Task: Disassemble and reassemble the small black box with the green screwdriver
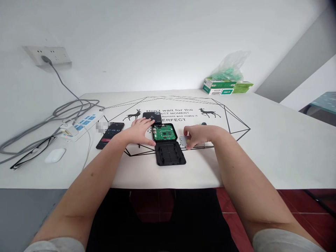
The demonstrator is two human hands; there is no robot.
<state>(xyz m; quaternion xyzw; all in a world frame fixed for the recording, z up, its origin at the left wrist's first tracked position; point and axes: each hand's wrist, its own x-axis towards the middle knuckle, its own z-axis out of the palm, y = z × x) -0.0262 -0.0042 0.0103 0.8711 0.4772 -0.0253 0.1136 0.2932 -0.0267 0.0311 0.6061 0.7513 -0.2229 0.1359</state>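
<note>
A green circuit board (165,133) lies in an open black plastic casing in the middle of the table. Just below it is a black cover (170,154), inner side up, with posts showing. My left hand (141,131) is spread beside the casing, thumb near its lower left corner, fingertips by a flat black box (152,117). To the right of the board, my right hand (195,135) has its fingers curled on a small silver metal plate (183,141), part of which they hide. Small dark bits, perhaps screws, lie between my left hand and the casing.
A phone (110,135) with a running timer lies left of my left hand. Farther left are a white power strip (84,126), looped grey cable, glasses (33,152) and a white earbud case (55,155). Green-and-white boxes (219,86) under a plastic bag stand at the back right.
</note>
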